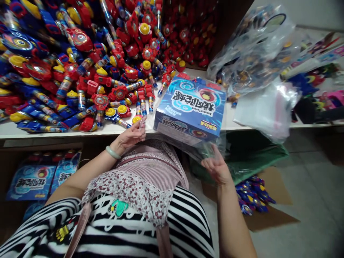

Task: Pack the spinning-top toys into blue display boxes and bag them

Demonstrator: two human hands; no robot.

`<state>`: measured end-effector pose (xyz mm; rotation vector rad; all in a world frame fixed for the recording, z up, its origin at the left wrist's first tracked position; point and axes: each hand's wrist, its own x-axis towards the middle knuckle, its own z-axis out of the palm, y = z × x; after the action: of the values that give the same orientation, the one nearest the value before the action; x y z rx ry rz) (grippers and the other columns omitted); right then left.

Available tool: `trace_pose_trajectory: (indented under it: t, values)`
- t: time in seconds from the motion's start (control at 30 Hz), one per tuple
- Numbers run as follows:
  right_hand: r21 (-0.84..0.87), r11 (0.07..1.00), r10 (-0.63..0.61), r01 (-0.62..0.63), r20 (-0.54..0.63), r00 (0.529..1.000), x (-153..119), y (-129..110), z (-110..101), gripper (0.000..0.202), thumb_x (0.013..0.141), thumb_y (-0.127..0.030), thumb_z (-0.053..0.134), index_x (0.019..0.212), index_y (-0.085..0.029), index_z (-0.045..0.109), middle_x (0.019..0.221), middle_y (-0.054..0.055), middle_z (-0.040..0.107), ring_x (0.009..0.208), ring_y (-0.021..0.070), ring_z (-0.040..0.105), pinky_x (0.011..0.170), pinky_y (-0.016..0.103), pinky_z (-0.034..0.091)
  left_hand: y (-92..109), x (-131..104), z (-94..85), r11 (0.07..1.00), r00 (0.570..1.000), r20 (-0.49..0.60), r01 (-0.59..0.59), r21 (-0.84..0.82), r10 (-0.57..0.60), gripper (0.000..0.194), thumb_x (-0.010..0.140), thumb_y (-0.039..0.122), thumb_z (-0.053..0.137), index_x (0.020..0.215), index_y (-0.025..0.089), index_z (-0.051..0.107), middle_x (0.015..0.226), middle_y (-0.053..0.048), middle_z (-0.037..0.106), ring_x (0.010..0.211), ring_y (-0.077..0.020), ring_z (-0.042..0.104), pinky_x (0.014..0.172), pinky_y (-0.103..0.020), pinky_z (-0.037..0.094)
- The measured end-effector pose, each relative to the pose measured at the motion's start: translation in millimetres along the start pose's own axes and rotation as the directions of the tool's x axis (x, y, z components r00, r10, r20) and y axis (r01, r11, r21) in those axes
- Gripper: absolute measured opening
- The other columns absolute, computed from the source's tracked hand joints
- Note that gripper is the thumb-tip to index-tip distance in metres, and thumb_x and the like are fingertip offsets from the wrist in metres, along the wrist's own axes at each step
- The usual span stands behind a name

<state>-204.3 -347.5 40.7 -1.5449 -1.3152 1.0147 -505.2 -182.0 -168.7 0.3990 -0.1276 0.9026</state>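
A blue box [190,109] with white lettering lies tilted at the table's front edge, inside a clear plastic bag [197,152] whose loose end hangs toward me. To the right of the box's near side, my right hand [216,166] pinches the film of the bag. On the left, my left hand [133,134], with a pale bangle on the wrist, has its fingers closed on the bag's other edge, just left of the box. Red and blue toys with yellow discs and small tubes [99,100] are heaped left of the box.
A large clear bag of items [252,61] and flat plastic bags [263,111] lie on the white table [229,116] at right. Below are a green sack [252,154], an open carton [274,215] with blue toys, and boxed sets [32,181] at lower left.
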Motion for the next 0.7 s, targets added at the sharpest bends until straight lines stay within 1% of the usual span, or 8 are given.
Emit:
trace_pose_trajectory:
  t: [0.1, 0.17, 0.23, 0.33, 0.47, 0.53, 0.6, 0.7]
  values:
    - [-0.213, 0.977, -0.021, 0.008, -0.059, 0.998, 15, 4, -21, 0.076, 0.059, -0.044, 0.089, 0.128, -0.036, 0.06, 0.05, -0.012, 0.039, 0.048, 0.0102, 0.035, 0.056, 0.029, 0.038, -3, 4, -3.4, 0.998, 0.997, -0.071, -0.03, 0.056, 0.034, 0.079, 0.061, 0.007, 0.082, 0.133, 0.032, 0.059, 0.078, 0.005, 0.054, 0.061, -0.0065, 0.05, 0.058, -0.02, 0.046]
    - [-0.36, 0.933, -0.07, 0.019, -0.129, 0.989, 24, 1, -34, 0.063, 0.058, -0.046, 0.089, 0.115, -0.029, 0.067, 0.055, -0.01, 0.045, 0.052, 0.0109, 0.04, 0.056, 0.028, 0.04, -4, 6, -3.1, 0.99, 0.985, -0.146, -0.072, 0.121, 0.09, 0.078, 0.062, 0.007, 0.081, 0.132, 0.033, 0.06, 0.082, 0.004, 0.058, 0.064, -0.0071, 0.053, 0.059, -0.02, 0.049]
    - [-0.464, 0.885, -0.113, 0.029, -0.154, 0.982, 31, -4, -43, 0.051, 0.059, -0.047, 0.088, 0.101, -0.025, 0.071, 0.062, -0.006, 0.054, 0.058, 0.0122, 0.048, 0.059, 0.029, 0.045, -7, 8, -0.8, 0.97, 0.951, -0.248, -0.138, 0.2, 0.186, 0.07, 0.061, 0.006, 0.081, 0.125, 0.031, 0.066, 0.082, 0.003, 0.06, 0.065, -0.0077, 0.055, 0.06, -0.021, 0.052]
    - [-0.523, 0.851, -0.123, 0.049, -0.109, 0.986, 39, -10, -53, 0.043, 0.06, -0.046, 0.086, 0.094, -0.023, 0.073, 0.076, -0.001, 0.067, 0.07, 0.0161, 0.059, 0.071, 0.033, 0.054, -9, 12, 6.3, 0.936, 0.893, -0.349, -0.179, 0.303, 0.284, 0.065, 0.059, 0.004, 0.08, 0.118, 0.027, 0.068, 0.078, 0.003, 0.061, 0.065, -0.0079, 0.056, 0.06, -0.021, 0.053]
    - [-0.517, 0.852, -0.175, 0.084, -0.13, 0.976, 51, -6, -70, 0.043, 0.057, -0.046, 0.085, 0.092, -0.023, 0.075, 0.088, 0.002, 0.074, 0.081, 0.0199, 0.066, 0.083, 0.038, 0.056, -11, 22, 19.8, 0.908, 0.886, -0.36, -0.14, 0.395, 0.293, 0.067, 0.061, 0.005, 0.076, 0.124, 0.023, 0.065, 0.07, 0.004, 0.058, 0.059, -0.0075, 0.054, 0.057, -0.02, 0.051]
    - [-0.507, 0.855, -0.224, 0.114, -0.162, 0.961, 59, -2, -80, 0.043, 0.056, -0.046, 0.085, 0.09, -0.023, 0.075, 0.088, 0.002, 0.075, 0.083, 0.0204, 0.068, 0.086, 0.039, 0.056, -10, 30, 26.1, 0.885, 0.874, -0.368, -0.134, 0.445, 0.317, 0.06, 0.063, 0.007, 0.074, 0.121, 0.02, 0.065, 0.066, 0.006, 0.056, 0.056, -0.0068, 0.053, 0.056, -0.019, 0.049]
    - [-0.517, 0.846, -0.245, 0.131, -0.158, 0.957, 69, 0, -89, 0.042, 0.056, -0.046, 0.085, 0.089, -0.023, 0.075, 0.086, 0.001, 0.075, 0.08, 0.0203, 0.068, 0.083, 0.039, 0.057, -8, 38, 31.5, 0.849, 0.858, -0.38, -0.113, 0.516, 0.346, 0.047, 0.065, 0.009, 0.074, 0.11, 0.017, 0.067, 0.063, 0.006, 0.055, 0.054, -0.0065, 0.053, 0.055, -0.018, 0.048]
    - [-0.574, 0.804, -0.244, 0.152, -0.086, 0.966, 83, -5, -97, 0.037, 0.058, -0.047, 0.084, 0.085, -0.023, 0.076, 0.079, 0.001, 0.074, 0.072, 0.0202, 0.066, 0.076, 0.037, 0.057, -3, 49, 37.3, 0.782, 0.852, -0.414, 0.008, 0.623, 0.321, 0.021, 0.066, 0.013, 0.074, 0.085, 0.013, 0.067, 0.065, 0.002, 0.058, 0.056, -0.0079, 0.055, 0.056, -0.02, 0.049]
